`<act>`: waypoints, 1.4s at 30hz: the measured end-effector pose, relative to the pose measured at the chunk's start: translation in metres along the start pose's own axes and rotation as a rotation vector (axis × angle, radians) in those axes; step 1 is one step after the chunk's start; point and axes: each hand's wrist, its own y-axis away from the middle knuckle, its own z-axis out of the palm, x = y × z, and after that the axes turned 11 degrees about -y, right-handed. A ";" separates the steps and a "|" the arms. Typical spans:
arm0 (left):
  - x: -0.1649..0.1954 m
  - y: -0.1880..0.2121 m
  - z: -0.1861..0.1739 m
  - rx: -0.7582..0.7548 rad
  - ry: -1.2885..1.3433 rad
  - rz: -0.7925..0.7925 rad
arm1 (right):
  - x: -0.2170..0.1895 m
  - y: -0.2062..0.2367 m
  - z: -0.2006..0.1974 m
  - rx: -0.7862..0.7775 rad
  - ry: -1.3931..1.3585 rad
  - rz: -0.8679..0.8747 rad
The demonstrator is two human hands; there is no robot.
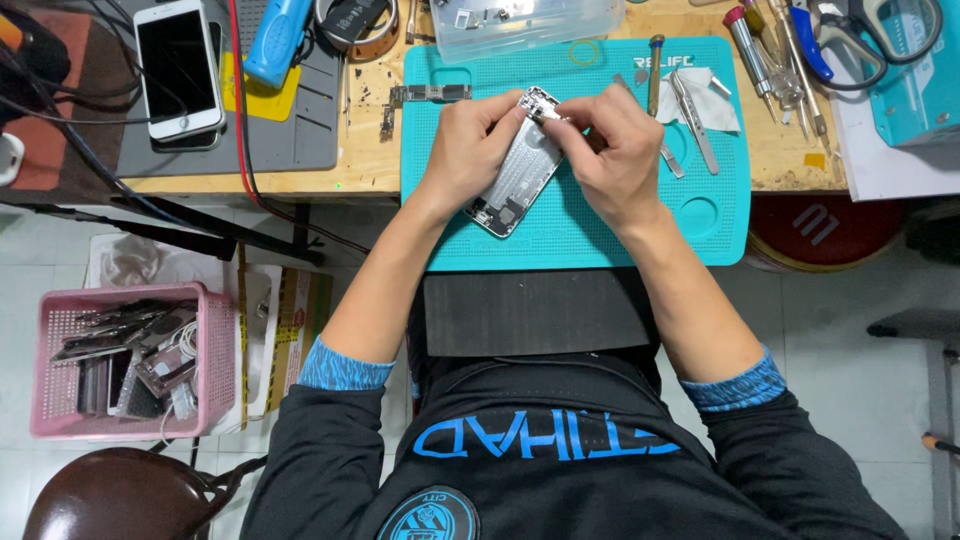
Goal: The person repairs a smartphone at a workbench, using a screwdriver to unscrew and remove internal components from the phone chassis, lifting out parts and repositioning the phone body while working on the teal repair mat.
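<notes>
A silver phone housing (pixel 520 170), opened and bare inside, lies tilted over a teal work mat (pixel 560 235). My left hand (pixel 465 150) grips its left side and holds it up. My right hand (pixel 610 140) pinches a small part at the housing's top corner, fingertips closed on it. Both forearms reach forward from dark sleeves with blue cuffs.
Tweezers (pixel 695 115) and a white tissue lie on the mat's right. Screwdrivers (pixel 760 55) and scissors (pixel 850 30) sit at the back right. A white phone (pixel 178 65) rests on a grey mat at left. A pink basket (pixel 125 360) of phone parts stands on the floor.
</notes>
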 end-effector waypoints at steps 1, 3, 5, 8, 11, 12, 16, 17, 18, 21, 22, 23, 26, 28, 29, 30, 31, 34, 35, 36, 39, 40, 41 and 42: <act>-0.001 0.000 0.000 -0.003 -0.014 0.011 | 0.000 0.000 0.001 0.007 0.020 0.001; -0.002 -0.001 0.001 -0.003 0.001 -0.001 | 0.000 0.002 0.000 0.005 -0.051 -0.066; -0.004 0.000 0.001 -0.006 0.019 -0.007 | 0.001 0.003 0.001 -0.001 -0.057 -0.056; -0.005 -0.001 0.003 -0.015 0.030 0.001 | 0.004 0.001 0.000 -0.001 -0.010 0.024; -0.006 -0.001 0.005 -0.023 0.024 0.003 | 0.006 0.003 0.001 0.018 -0.037 -0.018; -0.006 -0.003 0.005 -0.019 0.035 -0.004 | 0.006 0.003 0.000 0.014 -0.034 -0.050; -0.008 -0.006 0.008 -0.003 0.060 0.002 | 0.009 0.001 -0.003 -0.017 0.014 -0.023; -0.008 -0.007 0.009 -0.009 0.047 0.009 | 0.009 0.000 -0.003 -0.003 0.014 -0.014; -0.009 -0.007 0.009 -0.014 0.034 0.016 | 0.010 -0.001 -0.002 0.012 0.013 -0.006; -0.010 -0.007 0.010 -0.003 0.034 0.025 | 0.009 -0.001 -0.002 0.016 0.032 -0.003; -0.010 -0.007 0.010 0.005 0.041 0.027 | 0.009 -0.001 -0.003 0.012 0.043 -0.006; -0.010 -0.007 0.010 0.001 0.034 0.010 | 0.009 -0.001 -0.004 0.005 0.029 -0.024; -0.010 -0.008 0.010 -0.011 0.022 -0.023 | 0.008 -0.002 -0.005 -0.002 -0.004 -0.044; -0.010 -0.007 0.011 -0.020 0.027 -0.027 | 0.008 -0.001 -0.004 0.009 -0.015 -0.014; -0.009 -0.006 0.012 -0.018 0.031 -0.018 | 0.007 -0.001 -0.004 0.016 0.001 -0.010; -0.009 -0.006 0.012 -0.014 0.032 -0.007 | 0.007 -0.001 -0.003 0.023 0.015 -0.009; -0.010 -0.006 0.012 -0.011 0.033 0.004 | 0.007 -0.002 -0.003 0.031 0.028 -0.008; -0.011 -0.007 0.013 0.000 0.076 -0.001 | 0.006 0.000 -0.006 0.016 -0.049 -0.154; -0.011 -0.007 0.014 -0.001 0.068 -0.011 | 0.006 0.000 -0.006 0.015 -0.037 -0.094; -0.012 -0.008 0.014 -0.002 0.058 -0.020 | 0.006 -0.001 -0.006 0.013 -0.025 -0.035; -0.012 -0.007 0.015 -0.011 0.031 -0.009 | 0.006 -0.001 -0.004 0.016 0.016 0.016; -0.013 -0.007 0.015 -0.014 0.021 0.002 | 0.006 -0.002 -0.004 0.018 0.030 0.010; -0.013 -0.007 0.015 -0.007 0.033 -0.001 | 0.006 -0.002 -0.005 0.022 0.008 -0.050; -0.012 -0.007 0.015 -0.001 0.045 -0.004 | 0.005 -0.001 -0.005 0.027 -0.015 -0.109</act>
